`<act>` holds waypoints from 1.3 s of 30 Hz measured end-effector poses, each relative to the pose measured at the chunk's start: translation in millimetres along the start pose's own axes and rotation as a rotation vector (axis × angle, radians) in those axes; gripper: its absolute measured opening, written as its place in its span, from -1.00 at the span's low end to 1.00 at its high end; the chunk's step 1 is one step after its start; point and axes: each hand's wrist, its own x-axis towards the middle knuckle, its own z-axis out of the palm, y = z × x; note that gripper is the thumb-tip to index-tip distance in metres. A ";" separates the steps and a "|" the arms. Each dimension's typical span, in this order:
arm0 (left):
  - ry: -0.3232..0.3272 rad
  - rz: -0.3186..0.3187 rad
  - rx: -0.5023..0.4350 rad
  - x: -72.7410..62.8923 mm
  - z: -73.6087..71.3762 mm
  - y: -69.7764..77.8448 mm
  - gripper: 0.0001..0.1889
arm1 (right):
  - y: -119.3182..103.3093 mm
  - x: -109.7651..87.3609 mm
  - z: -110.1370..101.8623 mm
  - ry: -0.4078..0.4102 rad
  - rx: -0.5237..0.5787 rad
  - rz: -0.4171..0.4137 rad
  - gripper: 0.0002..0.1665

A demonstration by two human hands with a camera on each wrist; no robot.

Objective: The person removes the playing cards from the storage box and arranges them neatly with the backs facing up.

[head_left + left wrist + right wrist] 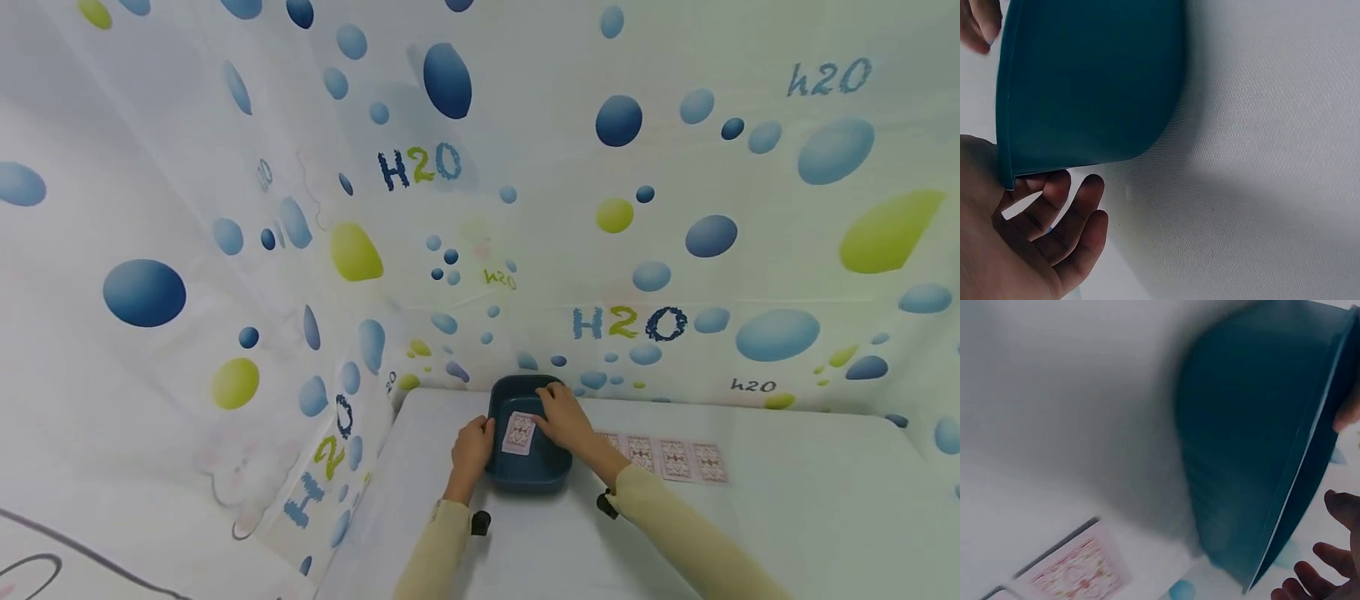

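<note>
A dark teal plastic basin (528,486) stands on the white table. Inside it lies a playing card (519,433), its red patterned back facing up. At the basin's left side my left hand (472,450) holds the rim, with fingers bent beneath the edge in the left wrist view. My right hand (564,419) is over the basin's right rim, thumb side close to the card. Its fingers (1332,556) are spread and loosely bent in the right wrist view, with nothing seen between them.
A row of several face-down playing cards (675,460) lies on the table (810,500) to the right, partly behind the right forearm. Behind the table hangs a white curtain (555,250) printed with blue and green drops. Dark wrist devices (481,523) sit at both cuffs.
</note>
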 end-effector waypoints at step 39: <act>-0.037 -0.044 0.017 3.1 0.1 3.3 -0.68 | -5.7 23.9 32.6 -0.172 0.466 0.342 -0.58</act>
